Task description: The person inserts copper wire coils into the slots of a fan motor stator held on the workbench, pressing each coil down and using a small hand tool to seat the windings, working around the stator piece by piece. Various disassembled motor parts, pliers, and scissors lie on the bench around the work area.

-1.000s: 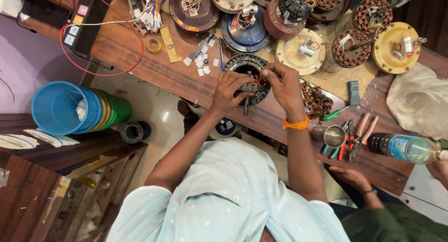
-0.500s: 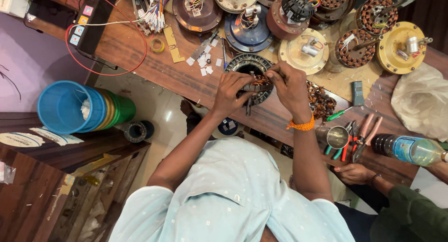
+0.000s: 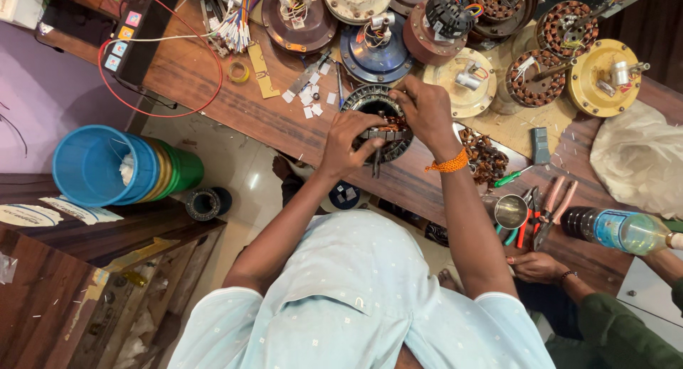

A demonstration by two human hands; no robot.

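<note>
Your left hand [image 3: 350, 138] grips the near rim of the round motor stator [image 3: 377, 120] on the wooden workbench [image 3: 213, 92]; your right hand [image 3: 425, 109] pinches its copper windings. Winding work seems underway; next, hold the stator steady.

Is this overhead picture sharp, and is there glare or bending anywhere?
Head view: mostly sharp, evenly lit; bright glare on the pale tiled floor; the brown wooden workbench edge runs slanted from wide-angle tilt; both hands on the round copper-wound stator look crisp.
</note>
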